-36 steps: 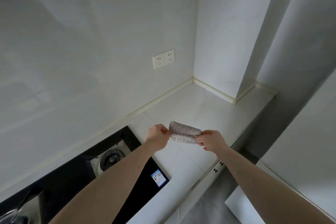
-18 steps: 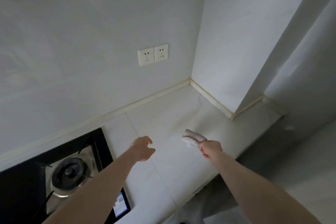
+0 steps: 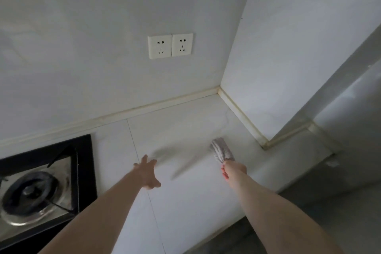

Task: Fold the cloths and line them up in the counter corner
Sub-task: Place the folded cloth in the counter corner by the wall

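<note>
My right hand point(image 3: 233, 169) grips one end of a folded grey-white dotted cloth point(image 3: 221, 149), which points away from me over the white counter point(image 3: 181, 130), a short way in front of the counter corner point(image 3: 219, 93). Whether the cloth touches the counter I cannot tell. My left hand point(image 3: 146, 173) hovers over the counter to the left, fingers spread and holding nothing. No other cloth is in view.
A black gas hob point(image 3: 41, 187) with a round burner fills the counter's left end. A double wall socket point(image 3: 170, 45) sits above the counter. A wall pillar point(image 3: 288, 68) juts out at the right, and the counter's front edge point(image 3: 216, 239) drops to a grey floor.
My left hand has let go of the folded cloth and spread open to the left. My right hand has carried the cloth forward toward the corner, and the view has tilted closer to the counter.
</note>
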`<state>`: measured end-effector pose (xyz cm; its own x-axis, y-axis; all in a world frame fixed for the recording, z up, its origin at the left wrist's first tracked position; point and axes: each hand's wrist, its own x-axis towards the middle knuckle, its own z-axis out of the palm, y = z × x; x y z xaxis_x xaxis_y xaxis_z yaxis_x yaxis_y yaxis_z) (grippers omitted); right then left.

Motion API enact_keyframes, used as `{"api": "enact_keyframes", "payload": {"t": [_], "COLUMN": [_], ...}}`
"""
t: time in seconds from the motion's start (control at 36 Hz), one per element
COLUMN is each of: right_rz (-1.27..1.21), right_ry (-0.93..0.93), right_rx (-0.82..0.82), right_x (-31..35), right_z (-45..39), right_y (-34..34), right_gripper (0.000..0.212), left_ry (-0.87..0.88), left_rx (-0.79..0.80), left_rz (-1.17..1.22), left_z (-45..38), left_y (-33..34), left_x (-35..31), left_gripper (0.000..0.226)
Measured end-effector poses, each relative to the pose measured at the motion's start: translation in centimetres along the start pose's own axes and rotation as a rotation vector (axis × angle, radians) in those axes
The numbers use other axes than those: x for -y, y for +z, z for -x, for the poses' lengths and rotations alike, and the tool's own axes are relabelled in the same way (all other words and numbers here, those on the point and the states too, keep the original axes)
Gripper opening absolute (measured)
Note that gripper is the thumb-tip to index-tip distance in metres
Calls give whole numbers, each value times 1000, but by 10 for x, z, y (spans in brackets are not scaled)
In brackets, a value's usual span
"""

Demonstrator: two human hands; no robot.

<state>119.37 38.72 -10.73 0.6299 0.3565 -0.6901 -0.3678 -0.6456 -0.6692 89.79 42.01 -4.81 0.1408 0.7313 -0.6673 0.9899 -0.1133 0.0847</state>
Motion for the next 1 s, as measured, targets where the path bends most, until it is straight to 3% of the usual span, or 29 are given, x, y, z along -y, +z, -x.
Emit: {"api": "enact_keyframes", "payload": {"t": [0.14, 0.25, 0.39, 0.5, 0.58, 1.0], "right_rz": [-44, -120, -127, -208, -224, -3], "right_ry": [-32, -62, -68, -51, -57, -171], "right_rx": [-7, 4, 40, 77, 109, 138], "right_x": [21, 52, 84, 105, 115, 169], "right_z": [-29, -46, -66, -80, -95, -116], "right_y": [11, 19, 31, 48, 62, 109], "right_gripper": [26, 22, 11, 25, 23, 34], "left_ry": [-33, -24, 9, 5, 8, -12], "left_rx": [7, -18, -26, -25, -27, -20], "left_rz": [-41, -42, -105, -93, -92, -12], "left_z": [-20, -44, -52, -59, -61, -51], "left_y": [13, 25, 31, 36, 39, 36], "left_x": [7, 21, 25, 28, 30, 24], "left_gripper": [116, 134, 135, 134, 133, 125]}}
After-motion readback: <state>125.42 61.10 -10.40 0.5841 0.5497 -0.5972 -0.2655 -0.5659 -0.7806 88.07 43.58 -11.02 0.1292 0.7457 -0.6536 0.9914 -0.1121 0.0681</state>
